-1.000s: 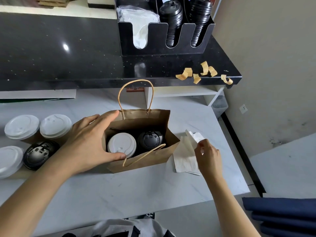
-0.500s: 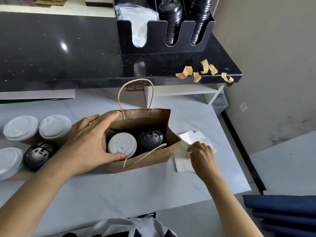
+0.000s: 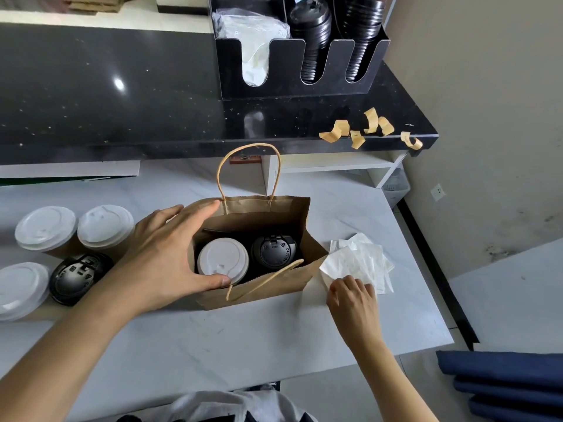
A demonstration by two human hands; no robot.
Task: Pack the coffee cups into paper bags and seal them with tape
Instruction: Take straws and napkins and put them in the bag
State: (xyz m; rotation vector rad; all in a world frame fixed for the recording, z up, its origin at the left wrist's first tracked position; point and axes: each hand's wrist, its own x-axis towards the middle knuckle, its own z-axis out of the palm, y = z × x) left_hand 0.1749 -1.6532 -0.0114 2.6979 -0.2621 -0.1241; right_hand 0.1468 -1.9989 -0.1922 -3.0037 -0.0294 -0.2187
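Note:
A brown paper bag (image 3: 268,214) stands open on the white counter. Inside it sit a white-lidded cup (image 3: 222,259) and a black-lidded cup (image 3: 273,253). My left hand (image 3: 164,254) grips the bag's left rim, thumb on the near edge, fingers on the far edge. My right hand (image 3: 353,303) pinches the near corner of a white napkin (image 3: 356,263) lying right of the bag. Several more lidded cups (image 3: 103,226) wait at the left. Curled brown tape strips (image 3: 356,135) lie on the black ledge.
A black organizer (image 3: 298,77) with stacked black lids and a plastic bag stands on the raised black ledge (image 3: 122,95). The counter's right edge (image 3: 426,293) drops to the floor. Folded dark blue cloth (image 3: 511,382) lies at lower right.
My right hand lowered the raised napkin to the counter, then slid back toward me and now pinches its near corner. The left hand stayed on the bag.

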